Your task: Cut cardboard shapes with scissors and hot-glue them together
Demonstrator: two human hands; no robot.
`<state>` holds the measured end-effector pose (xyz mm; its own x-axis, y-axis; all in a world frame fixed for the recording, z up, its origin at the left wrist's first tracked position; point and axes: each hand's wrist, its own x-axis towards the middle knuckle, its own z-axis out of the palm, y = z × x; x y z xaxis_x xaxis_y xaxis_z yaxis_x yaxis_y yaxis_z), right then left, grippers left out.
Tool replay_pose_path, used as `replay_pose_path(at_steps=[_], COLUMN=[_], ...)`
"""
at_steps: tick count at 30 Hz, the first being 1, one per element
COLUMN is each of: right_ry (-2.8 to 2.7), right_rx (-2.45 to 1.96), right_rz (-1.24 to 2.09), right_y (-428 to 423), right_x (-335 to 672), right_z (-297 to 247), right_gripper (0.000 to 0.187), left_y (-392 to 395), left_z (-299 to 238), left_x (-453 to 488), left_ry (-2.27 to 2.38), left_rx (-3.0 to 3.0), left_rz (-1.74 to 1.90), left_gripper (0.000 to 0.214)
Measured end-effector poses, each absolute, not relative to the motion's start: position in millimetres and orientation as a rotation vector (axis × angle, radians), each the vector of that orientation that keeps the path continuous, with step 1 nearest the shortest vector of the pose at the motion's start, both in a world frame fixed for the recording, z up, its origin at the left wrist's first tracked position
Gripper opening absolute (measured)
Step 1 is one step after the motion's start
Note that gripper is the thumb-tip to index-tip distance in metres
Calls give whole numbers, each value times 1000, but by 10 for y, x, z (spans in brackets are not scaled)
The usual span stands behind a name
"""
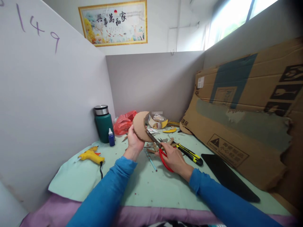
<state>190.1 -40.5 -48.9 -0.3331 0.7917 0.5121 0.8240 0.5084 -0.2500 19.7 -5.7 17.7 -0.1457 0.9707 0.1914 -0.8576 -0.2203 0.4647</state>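
A curved, crescent-like piece of brown cardboard (139, 124) is held up by my left hand (134, 143), its fingers closed around the lower left edge. My right hand (174, 157) grips scissors with red handles (163, 157). Their dark blades reach the cardboard's lower right edge; whether they are cutting into it I cannot tell. Cardboard scraps (157, 148) lie on the table beneath the blades. Between my forearms rests a light blue pen or pencil (151, 160). Just right of my right hand is a black and yellow utility knife (189, 154).
A yellow glue gun (91, 156), a green bottle (103, 126) and a small blue squeeze bottle (111, 138) stand or lie at left. Behind are a red plastic bag (124, 123) and tape rolls. A large cardboard sheet (236, 126) leans right, beside a black flat piece (229, 176).
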Motion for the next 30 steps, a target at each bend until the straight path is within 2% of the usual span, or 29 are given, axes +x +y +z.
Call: replay_pose_path(at_steps=[5, 26, 30], right_ry=[-2174, -2178, -2164], right_rx=[-1323, -1313, -1313], right_rz=[-93, -90, -96], right_y=[-412, -421, -421], right_x=[1901, 1915, 1909], right_z=[-478, -460, -465], right_gripper=[32, 25, 31], left_y=[-56, -62, -46], left_z=[161, 162, 162], left_x=[217, 211, 194], left_ry=[273, 277, 283], left_rx=[540, 560, 587], left_rz=[1714, 1701, 1705], left_gripper=[41, 41, 41])
